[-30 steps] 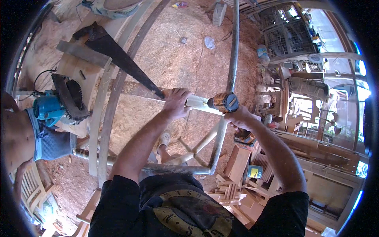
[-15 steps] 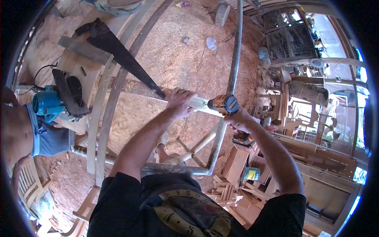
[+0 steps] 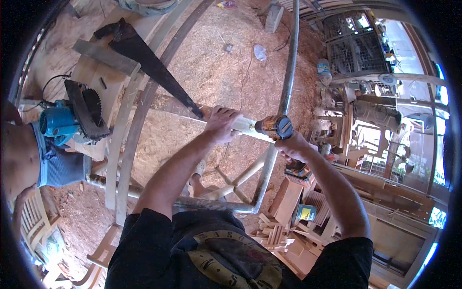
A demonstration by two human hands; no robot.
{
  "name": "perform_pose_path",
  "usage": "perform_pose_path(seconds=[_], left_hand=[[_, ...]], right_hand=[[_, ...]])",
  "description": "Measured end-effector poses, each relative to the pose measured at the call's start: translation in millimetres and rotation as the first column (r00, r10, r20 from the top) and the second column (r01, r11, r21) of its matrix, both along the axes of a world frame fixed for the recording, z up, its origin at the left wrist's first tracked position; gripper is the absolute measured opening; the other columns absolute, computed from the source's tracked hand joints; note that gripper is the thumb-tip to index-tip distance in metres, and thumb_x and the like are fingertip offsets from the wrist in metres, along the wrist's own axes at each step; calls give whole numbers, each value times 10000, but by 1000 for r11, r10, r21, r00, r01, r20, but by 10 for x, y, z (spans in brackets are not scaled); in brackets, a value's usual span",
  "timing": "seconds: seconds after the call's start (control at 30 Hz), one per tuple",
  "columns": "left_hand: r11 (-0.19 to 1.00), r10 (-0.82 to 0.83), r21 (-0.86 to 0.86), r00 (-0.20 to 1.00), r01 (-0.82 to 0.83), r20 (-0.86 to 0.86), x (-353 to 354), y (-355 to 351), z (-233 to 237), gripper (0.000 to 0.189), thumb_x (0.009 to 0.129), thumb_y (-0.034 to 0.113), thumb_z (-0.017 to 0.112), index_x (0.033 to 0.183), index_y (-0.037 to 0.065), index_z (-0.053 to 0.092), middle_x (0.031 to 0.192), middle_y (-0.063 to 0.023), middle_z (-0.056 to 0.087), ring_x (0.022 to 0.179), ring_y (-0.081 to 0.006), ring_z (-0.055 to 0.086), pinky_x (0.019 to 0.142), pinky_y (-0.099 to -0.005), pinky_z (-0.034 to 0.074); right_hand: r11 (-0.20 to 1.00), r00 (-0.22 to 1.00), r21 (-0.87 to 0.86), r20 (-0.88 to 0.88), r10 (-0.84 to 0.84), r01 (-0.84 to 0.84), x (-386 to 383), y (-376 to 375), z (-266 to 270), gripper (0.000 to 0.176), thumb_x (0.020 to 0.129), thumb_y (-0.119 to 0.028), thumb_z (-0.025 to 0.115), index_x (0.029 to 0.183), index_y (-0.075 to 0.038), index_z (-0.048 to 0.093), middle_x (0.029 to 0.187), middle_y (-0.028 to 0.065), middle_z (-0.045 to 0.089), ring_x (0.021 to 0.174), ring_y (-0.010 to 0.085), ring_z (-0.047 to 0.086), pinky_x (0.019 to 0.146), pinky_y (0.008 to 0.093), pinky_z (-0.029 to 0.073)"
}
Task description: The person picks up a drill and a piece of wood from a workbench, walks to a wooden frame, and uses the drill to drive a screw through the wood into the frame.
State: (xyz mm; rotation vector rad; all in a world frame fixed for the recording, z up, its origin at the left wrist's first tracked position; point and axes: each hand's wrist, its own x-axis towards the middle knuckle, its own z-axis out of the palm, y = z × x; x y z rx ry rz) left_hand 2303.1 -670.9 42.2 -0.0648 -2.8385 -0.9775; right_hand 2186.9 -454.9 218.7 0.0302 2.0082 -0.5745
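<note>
**Drill set against a pale rail, both hands closed**

The left hand (image 3: 220,126) wraps round a pale wooden rail (image 3: 239,125), its grip pressed together over the top of the piece, fingers curled across the far side; the rail lies across the middle of the view, running from the hand towards the right.

The right hand (image 3: 294,147) closes its grip on the handle of a yellow and black cordless drill (image 3: 274,126); the drill's nose points left and meets the rail just beside the left hand; whether a bit is fitted is too small to tell; the battery hangs below the hand.

A long grey frame (image 3: 290,72) runs from the top of the view down past the drill, then turns a corner near the person's chest; pale cross braces (image 3: 236,180) sit inside that corner.

A handsaw (image 3: 147,60) lies slantwise over two curved timber strips (image 3: 129,139), its tip just beside the left hand, its handle far up at the left; a blue circular saw (image 3: 65,121) rests on a wooden counter (image 3: 91,79) at the left, well apart from both hands.

Another person (image 3: 55,166) in blue shorts stands at the left edge; only the torso shows.

Sawdust covers the floor (image 3: 216,72); a heap of wood offcuts (image 3: 279,236) and a small blue and yellow can (image 3: 306,212) lie under the right arm.
</note>
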Motion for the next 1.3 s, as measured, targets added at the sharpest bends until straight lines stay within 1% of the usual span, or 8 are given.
perform_pose_path(seconds=[0.13,0.43,0.53,0.63,0.73,0.83,1.13,1.3], left_hand=[[1000,-7,-7,1000,7,-13,-2,-7,-18,717,765,441,824,1344,122,547,1261,-88,631,1188,-240,568,1095,-455,309],[1000,-12,-19,999,13,42,3,-8,36,714,768,422,821,1352,110,553,1290,-92,618,1215,-243,554,1119,-454,303],[999,29,36,999,-27,-31,14,5,17,676,696,323,852,1280,121,577,1262,-92,633,1195,-251,575,1090,-459,313],[999,26,28,999,-25,-21,15,1,20,675,701,329,848,1283,117,579,1263,-97,632,1196,-254,575,1091,-461,312],[1000,-6,-15,999,7,40,7,-6,23,725,776,444,819,1363,119,544,1303,-88,615,1224,-241,551,1128,-466,294],[999,-3,-32,1000,4,30,8,-4,17,725,781,457,815,1366,127,543,1307,-84,615,1216,-238,555,1128,-462,295],[1000,-7,11,1000,6,19,3,-10,1,659,772,412,811,1315,127,570,1274,-79,620,1227,-239,540,1117,-453,283],[1000,-10,27,999,9,30,8,-21,24,665,769,408,813,1323,137,565,1293,-70,617,1232,-227,539,1121,-450,281]], right_hand=[[1000,1000,27,10,3,-3,-22,5,-31,154,822,-93,693,867,-18,567,588,47,541,423,143,511,343,323,405],[1000,1000,31,7,0,0,-7,-6,-10,159,820,-109,702,862,-23,575,594,49,550,427,145,519,348,324,414],[999,1000,40,0,10,-10,-20,2,-40,161,815,-114,701,860,-21,577,599,52,555,431,146,526,351,322,420],[998,999,40,-12,39,-39,-41,32,-91,164,811,-116,697,864,-17,579,603,56,561,436,147,535,356,318,427],[998,999,45,-10,46,-46,-39,26,-65,164,808,-115,694,866,-13,580,607,59,565,440,148,540,360,315,433],[998,999,43,-12,45,-44,-43,25,-72,159,809,-114,693,863,-12,583,608,57,565,444,148,543,364,314,438],[998,998,20,-12,62,-61,-44,9,-64,169,803,-122,702,859,-11,588,617,54,562,452,143,541,371,311,446],[998,998,17,7,54,-54,-71,22,-78,182,798,-126,709,867,-11,585,617,51,558,450,135,535,369,308,441]])
